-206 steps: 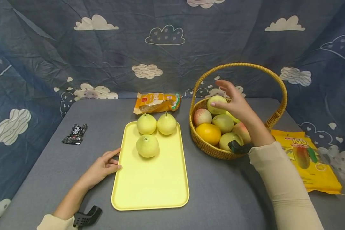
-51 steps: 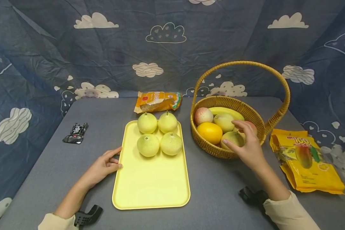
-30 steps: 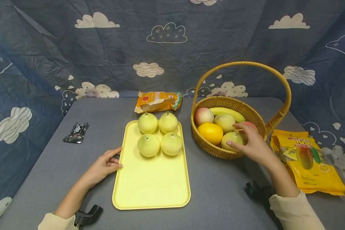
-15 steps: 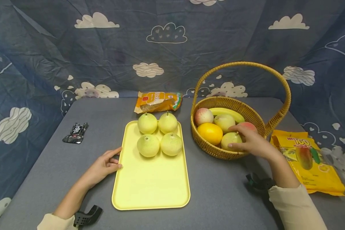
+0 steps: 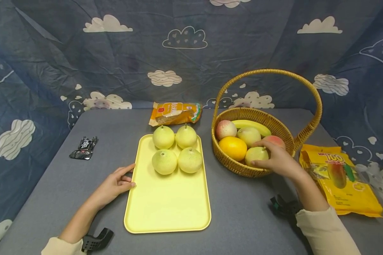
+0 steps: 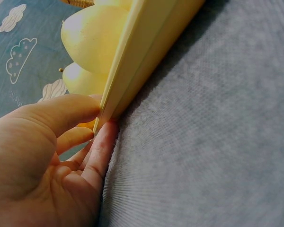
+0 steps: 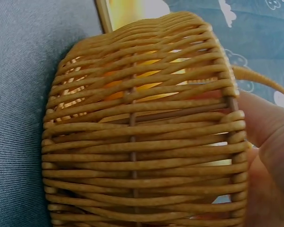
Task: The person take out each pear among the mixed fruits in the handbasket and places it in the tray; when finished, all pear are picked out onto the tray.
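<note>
My left hand holds the left rim of a pale yellow tray; the left wrist view has thumb and fingers at its edge. Several round yellow-green pears stand grouped on the tray's far half, such as the front left pear. My right hand reaches over the near rim of a wicker basket and grips another pear, fingers on its far side, thumb in front. Around it lie an orange, two peaches, a second pear-like fruit and a banana. Basket wall hides that grip in the right wrist view.
The basket's tall handle arches above the fruit. A yellow snack bag lies right of the basket. Behind the tray is an orange packet; a small black wrapper lies at the left.
Since the earliest frame, a pear from the basket's top has come to stand on the tray. My right hand has lowered and its fingers have closed around the front pear. The left hand stays put.
</note>
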A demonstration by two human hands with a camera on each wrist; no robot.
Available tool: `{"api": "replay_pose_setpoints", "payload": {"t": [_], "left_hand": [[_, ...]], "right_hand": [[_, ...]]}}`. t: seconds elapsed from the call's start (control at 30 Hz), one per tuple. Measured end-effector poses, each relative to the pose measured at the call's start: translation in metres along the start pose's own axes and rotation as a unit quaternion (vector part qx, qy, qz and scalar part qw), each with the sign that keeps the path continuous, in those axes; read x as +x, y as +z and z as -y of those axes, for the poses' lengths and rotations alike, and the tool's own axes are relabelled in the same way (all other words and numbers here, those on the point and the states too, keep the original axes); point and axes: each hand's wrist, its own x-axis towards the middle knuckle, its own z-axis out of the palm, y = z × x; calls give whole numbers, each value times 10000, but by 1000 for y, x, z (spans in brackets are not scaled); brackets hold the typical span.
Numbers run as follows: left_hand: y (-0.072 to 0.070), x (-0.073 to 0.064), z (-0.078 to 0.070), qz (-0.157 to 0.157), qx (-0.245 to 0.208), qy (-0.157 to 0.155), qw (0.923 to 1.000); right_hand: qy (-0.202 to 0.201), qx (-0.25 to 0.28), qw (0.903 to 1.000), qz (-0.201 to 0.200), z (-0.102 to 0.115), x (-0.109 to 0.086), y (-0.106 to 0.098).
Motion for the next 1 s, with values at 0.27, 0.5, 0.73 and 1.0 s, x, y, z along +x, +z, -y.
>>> {"api": "replay_pose_setpoints", "payload": {"t": [0.27,0.5,0.73,1.0], "left_hand": [[0,1,2,-23,-24,-1,10000],[0,1,3,14,-10,-8,10000],[0,1,1,1,-69,-95,9999],[0,0,1,-9,-45,54,10000]], "right_hand": [[44,323,9970,-702,20,-6,-9],[-588,854,9903,-923,66,-9,-7],[-1660,1270,9771,-403,105,-6,18],[-2080,1541,9642,572,136,1,64]]}}
